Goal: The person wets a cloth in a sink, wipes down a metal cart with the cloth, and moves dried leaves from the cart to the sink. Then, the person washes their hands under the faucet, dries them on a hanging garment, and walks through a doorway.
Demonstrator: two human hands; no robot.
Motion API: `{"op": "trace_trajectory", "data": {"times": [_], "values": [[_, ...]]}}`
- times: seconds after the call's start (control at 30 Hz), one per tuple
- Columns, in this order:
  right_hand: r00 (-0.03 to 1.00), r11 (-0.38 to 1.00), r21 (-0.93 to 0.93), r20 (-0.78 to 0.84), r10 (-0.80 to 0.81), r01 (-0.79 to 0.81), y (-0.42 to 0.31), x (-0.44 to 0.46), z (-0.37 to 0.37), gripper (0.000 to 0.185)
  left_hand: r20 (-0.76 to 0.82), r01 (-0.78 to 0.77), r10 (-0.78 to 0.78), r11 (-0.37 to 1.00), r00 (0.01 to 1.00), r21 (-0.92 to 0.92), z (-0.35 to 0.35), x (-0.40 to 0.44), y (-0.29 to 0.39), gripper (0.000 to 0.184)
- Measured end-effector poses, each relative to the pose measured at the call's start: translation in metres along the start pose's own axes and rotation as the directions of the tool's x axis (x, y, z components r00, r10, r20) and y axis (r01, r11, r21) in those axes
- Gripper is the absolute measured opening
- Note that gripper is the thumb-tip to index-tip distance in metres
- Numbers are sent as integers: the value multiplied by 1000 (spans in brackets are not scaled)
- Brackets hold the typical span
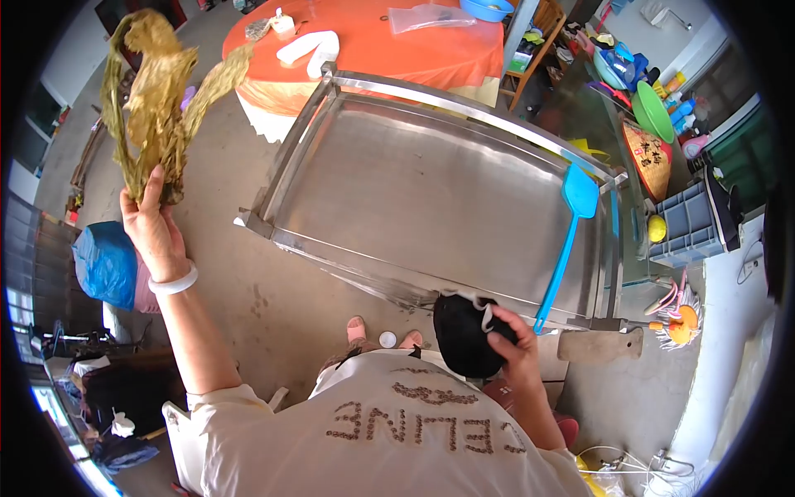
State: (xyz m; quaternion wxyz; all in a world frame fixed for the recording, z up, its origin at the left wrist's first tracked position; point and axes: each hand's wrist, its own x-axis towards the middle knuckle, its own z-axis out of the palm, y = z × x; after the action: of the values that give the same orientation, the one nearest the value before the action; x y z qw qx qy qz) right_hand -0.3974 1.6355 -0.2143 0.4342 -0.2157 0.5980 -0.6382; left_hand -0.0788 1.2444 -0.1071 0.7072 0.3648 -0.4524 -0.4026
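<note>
My left hand (156,228), raised at the left, is closed around the base of a bunch of yellow-brown wilted leaves (157,91). The leaves stick up above the fingers, and one spreads out to the right. Low in front of my body, my right hand (517,344) grips a black cloth item (465,335) with a pale edge; its exact kind is unclear. Just beyond it stands a stainless steel table (414,182) with a raised metal frame. A blue long-handled paddle, like a fly swatter (581,195), lies across the table's right side.
Behind the steel table is a round table with an orange cover (364,41), holding a white folded item (310,51) and a blue basin (487,8). To the right are a grey crate (683,219) and a green basin (652,112). A blue bag (106,263) sits left.
</note>
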Motion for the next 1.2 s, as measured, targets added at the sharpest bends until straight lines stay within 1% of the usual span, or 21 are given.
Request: {"op": "trace_trajectory", "data": {"times": [0.07, 0.1, 0.2, 0.27, 0.3, 0.4, 0.47, 0.5, 0.6, 0.63, 0.67, 0.73, 0.77, 0.8, 0.83, 0.87, 0.93, 1.0, 1.07, 1.13, 1.2], "values": [[998, 987, 158, -66, -7, 18, -14, 19, 19, 43, -24, -15, 16, 999, 1000, 37, -18, 16, -22, 20], [995, 980, 193, -101, -22, 41, -15, 30, 23, 44, -56, -2, 5, 999, 998, 53, -17, 15, -28, 19], [967, 972, 137, -196, -162, 191, -29, 70, 36, 41, -71, -8, 14, 997, 997, 82, -39, 28, -80, 20], [928, 954, 104, -283, -243, 282, -43, 99, 40, 40, -114, -4, 18, 993, 993, 118, -30, 22, -97, 20], [919, 951, 128, -319, -230, 283, -57, 111, 46, 38, -123, 21, -6, 992, 992, 126, -29, 19, -106, 24], [858, 912, 101, -392, -331, 398, -93, 158, 48, 39, -146, 58, -41, 992, 988, 112, -17, 9, -122, 34], [811, 877, 41, -403, -424, 479, -118, 191, 49, 38, -173, 28, -6, 992, 985, 124, -10, 3, -132, 24], [794, 863, -19, -382, -473, 505, -128, 210, 43, 37, -207, 25, 6, 989, 978, 143, -6, 0, -138, 23], [758, 817, -167, -307, -575, 552, -147, 273, 16, 34, -241, 89, -42, 978, 970, 189, 2, -6, -138, 25], [752, 803, -270, -288, -594, 531, -145, 305, -9, 32, -258, 120, -85, 985, 962, 121, 3, -6, -138, 28], [744, 754, -443, -243, -622, 486, -135, 336, -37, 32, -270, 143, -119, 987, 956, 72, 3, -8, -138, 29], [736, 567, -734, -136, -664, 375, -105, 394, -75, 32, -287, 180, -180, 983, 941, -27, 6, -11, -135, 30], [730, 380, -889, -82, -679, 254, -87, 411, -76, 33, -307, 189, -196, 980, 931, -54, 11, -11, -133, 31], [727, 161, -979, -22, -686, 123, -76, 422, -73, 33, -312, 227, -229, 973, 922, -43, 13, -10, -133, 30], [674, 87, -988, 22, -739, 128, -72, 428, -52, 34, -321, 263, -261, 964, 910, -37, 13, -11, -133, 28], [653, 34, -984, 88, -752, 172, -69, 432, -34, 35, -326, 306, -297, 952, 897, -25, 12, -12, -133, 27], [645, 4, -968, 164, -746, 250, -65, 440, 12, 34, -321, 290, -289, 956, 902, -45, 17, -13, -131, 26], [603, -63, -966, 208, -770, 252, -55, 451, 63, 33, -323, 300, -307, 951, 895, -71, 21, -13, -126, 25], [622, -71, -956, 241, -745, 284, -49, 460, 114, 34, -341, 301, -298, 953, 892, -45, 23, -13, -126, 25], [682, -38, -930, 296, -669, 366, -48, 465, 173, 38, -347, 305, -287, 952, 893, -4, 21, -12, -128, 28], [656, -54, -888, 377, -654, 457, -38, 480, 228, 43, -338, 314, -279, 948, 899, 54, 18, -11, -129, 33]]}}
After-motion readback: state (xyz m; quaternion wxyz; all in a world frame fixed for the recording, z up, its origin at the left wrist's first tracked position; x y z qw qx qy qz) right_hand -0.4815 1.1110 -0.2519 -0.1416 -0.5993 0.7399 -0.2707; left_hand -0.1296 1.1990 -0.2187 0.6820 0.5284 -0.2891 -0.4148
